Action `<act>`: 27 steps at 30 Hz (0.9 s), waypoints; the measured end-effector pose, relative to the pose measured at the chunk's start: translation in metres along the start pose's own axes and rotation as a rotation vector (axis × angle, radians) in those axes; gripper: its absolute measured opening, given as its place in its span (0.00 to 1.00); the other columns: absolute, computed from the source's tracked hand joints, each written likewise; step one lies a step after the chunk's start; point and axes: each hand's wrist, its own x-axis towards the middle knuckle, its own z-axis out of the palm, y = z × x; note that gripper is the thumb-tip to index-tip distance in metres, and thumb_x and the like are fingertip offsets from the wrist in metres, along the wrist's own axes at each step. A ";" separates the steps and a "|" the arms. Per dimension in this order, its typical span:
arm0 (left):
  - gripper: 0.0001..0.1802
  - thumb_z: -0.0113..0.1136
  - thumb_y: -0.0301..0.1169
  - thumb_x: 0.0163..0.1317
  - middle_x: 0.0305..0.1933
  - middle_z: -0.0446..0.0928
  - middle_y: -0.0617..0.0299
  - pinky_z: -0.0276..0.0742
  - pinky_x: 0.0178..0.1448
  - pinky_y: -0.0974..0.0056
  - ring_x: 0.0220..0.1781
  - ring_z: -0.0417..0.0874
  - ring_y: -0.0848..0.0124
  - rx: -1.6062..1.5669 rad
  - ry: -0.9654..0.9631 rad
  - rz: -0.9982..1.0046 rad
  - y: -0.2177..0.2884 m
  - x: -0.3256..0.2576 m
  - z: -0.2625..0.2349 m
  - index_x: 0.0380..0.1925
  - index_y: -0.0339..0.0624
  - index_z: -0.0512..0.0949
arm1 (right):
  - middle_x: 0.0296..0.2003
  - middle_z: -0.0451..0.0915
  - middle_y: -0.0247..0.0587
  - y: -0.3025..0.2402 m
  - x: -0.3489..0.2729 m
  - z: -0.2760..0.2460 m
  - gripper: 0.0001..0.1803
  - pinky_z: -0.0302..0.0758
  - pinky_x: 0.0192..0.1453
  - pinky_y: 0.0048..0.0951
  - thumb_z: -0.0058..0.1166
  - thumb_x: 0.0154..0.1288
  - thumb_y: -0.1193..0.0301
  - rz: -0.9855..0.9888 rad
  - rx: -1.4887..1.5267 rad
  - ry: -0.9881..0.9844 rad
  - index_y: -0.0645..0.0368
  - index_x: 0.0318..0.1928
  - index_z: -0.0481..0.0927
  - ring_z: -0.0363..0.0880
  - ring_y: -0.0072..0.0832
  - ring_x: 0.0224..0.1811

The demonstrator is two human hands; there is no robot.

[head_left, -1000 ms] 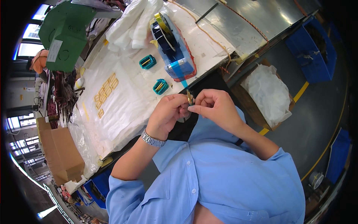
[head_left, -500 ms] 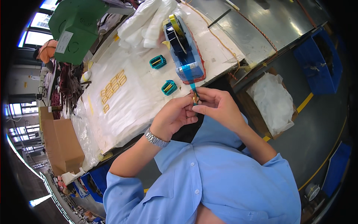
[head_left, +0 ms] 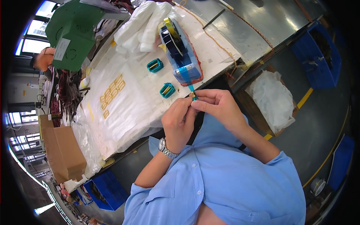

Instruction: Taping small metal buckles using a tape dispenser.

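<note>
Close to the table's front edge, a small gold buckle partly covered in blue-green tape is pinched between my fingertips. My right hand grips it from the right with thumb and fingers. From the left, my left hand is closed at the same buckle, its fingertips partly hidden. A taut strip of blue-green tape runs from the buckle up to the blue tape dispenser. Two tape-wrapped buckles lie left of the dispenser. Farther left, several bare gold buckles are laid out in rows.
White plastic sheeting covers the table, with crumpled white bags behind. A green machine stands far left. Beside the table are a cardboard box, a plastic-lined box and a blue bin. A person is in the background.
My left hand has turned over and its forearm has swung inward, bringing the watch face into view. The right hand keeps its pinch on the buckle, and the tape is still attached.
</note>
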 end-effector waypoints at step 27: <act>0.18 0.68 0.35 0.78 0.25 0.79 0.64 0.89 0.29 0.62 0.19 0.79 0.75 -0.895 -0.409 -0.879 -0.012 0.086 -0.045 0.28 0.38 0.80 | 0.58 0.89 0.49 -0.014 0.028 0.000 0.28 0.85 0.67 0.30 0.71 0.74 0.78 -0.248 -0.061 -0.089 0.75 0.70 0.78 0.90 0.27 0.59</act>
